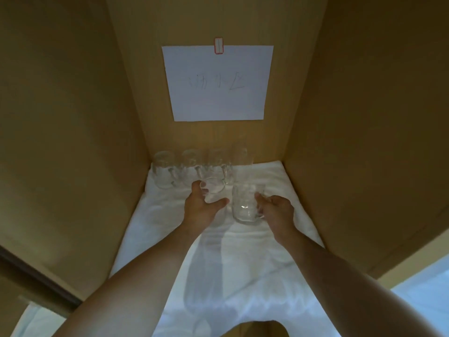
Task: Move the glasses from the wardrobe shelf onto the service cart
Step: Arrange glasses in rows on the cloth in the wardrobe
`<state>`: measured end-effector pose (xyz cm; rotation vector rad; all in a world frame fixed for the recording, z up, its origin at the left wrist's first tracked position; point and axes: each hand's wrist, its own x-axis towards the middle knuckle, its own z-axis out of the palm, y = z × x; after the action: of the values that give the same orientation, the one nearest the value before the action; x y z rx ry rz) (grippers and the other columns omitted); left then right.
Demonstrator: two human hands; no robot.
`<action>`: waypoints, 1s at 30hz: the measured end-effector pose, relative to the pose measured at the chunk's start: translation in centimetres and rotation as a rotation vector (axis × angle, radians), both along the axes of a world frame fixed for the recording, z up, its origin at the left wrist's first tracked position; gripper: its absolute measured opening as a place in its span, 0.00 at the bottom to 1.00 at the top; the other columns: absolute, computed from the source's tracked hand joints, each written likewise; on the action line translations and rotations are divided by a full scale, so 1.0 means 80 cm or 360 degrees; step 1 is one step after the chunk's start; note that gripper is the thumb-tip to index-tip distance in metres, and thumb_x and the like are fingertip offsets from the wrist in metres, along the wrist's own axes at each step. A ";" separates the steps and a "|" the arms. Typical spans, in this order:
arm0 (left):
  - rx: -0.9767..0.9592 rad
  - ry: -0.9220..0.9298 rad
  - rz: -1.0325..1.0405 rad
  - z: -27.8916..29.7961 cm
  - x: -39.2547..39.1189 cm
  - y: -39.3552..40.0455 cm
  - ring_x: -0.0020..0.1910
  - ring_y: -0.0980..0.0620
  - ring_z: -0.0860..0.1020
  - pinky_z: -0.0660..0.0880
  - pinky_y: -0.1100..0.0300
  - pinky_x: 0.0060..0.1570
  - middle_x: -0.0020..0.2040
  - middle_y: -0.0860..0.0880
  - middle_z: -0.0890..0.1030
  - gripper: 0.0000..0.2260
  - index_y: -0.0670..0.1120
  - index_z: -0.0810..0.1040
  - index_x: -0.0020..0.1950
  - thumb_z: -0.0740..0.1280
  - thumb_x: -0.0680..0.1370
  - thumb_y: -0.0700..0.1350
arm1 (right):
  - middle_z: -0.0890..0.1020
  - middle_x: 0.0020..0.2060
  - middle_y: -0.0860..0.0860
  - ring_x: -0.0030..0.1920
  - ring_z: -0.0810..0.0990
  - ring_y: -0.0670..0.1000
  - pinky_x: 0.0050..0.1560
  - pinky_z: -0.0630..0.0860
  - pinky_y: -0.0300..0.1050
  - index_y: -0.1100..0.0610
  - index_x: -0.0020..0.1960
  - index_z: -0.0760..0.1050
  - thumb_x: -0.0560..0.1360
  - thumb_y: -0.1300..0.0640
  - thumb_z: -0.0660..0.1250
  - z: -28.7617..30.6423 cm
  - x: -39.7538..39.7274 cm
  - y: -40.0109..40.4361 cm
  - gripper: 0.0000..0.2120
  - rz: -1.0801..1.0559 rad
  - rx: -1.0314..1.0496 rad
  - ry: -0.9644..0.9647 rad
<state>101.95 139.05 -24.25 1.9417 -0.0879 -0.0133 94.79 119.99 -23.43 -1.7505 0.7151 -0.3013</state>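
Glasses stand on the wardrobe shelf [243, 276], which is lined with a white cloth [279, 251]. I count six: four in a row along the back wall and two nearer, one at each hand. All are clear glass mugs with handles, though the blur makes the far ones hard to read.

The back row [201, 166] stands upright, long axes vertical; the three leftmost are alike, and the fourth, at the right end, looks taller.

The left hand [201, 205] holds the left glass [212, 188], fingers and thumb curled round its body; the mouth tilts toward the camera. Whether its base touches the cloth, I cannot tell.

The right glass [245, 205] stands upright on the cloth with its handle pointing right. The right hand [275, 210] has its fingers curled at that handle, gripping it.

The two near glasses are close together, not touching.

A white paper sheet [218, 83] with faint handwriting hangs on the back wall under a red-edged label [218, 46].
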 end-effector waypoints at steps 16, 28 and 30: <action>-0.0040 0.0043 -0.0004 0.000 0.018 -0.007 0.53 0.50 0.77 0.76 0.56 0.53 0.56 0.50 0.77 0.32 0.51 0.68 0.63 0.82 0.67 0.52 | 0.82 0.51 0.65 0.51 0.83 0.65 0.32 0.83 0.56 0.63 0.54 0.72 0.82 0.46 0.63 -0.002 0.005 -0.032 0.18 -0.0159 0.1573 0.0326; -0.0023 -0.0082 0.0119 -0.002 0.028 -0.034 0.50 0.49 0.79 0.75 0.59 0.47 0.52 0.51 0.79 0.32 0.49 0.70 0.62 0.83 0.65 0.53 | 0.74 0.69 0.59 0.68 0.74 0.60 0.64 0.72 0.51 0.58 0.77 0.64 0.77 0.30 0.60 0.009 0.041 -0.016 0.40 0.0146 -0.0602 0.0313; -0.0017 -0.0088 0.0115 -0.002 0.029 -0.039 0.50 0.50 0.79 0.71 0.65 0.43 0.52 0.52 0.79 0.32 0.50 0.70 0.61 0.83 0.65 0.54 | 0.69 0.72 0.60 0.70 0.72 0.61 0.65 0.73 0.53 0.57 0.80 0.57 0.72 0.27 0.66 0.009 0.048 -0.008 0.50 0.0191 -0.0579 0.0325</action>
<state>104.31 135.92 -24.43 1.9336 -0.0547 0.0886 98.65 119.35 -22.67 -2.1843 0.7292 -0.1785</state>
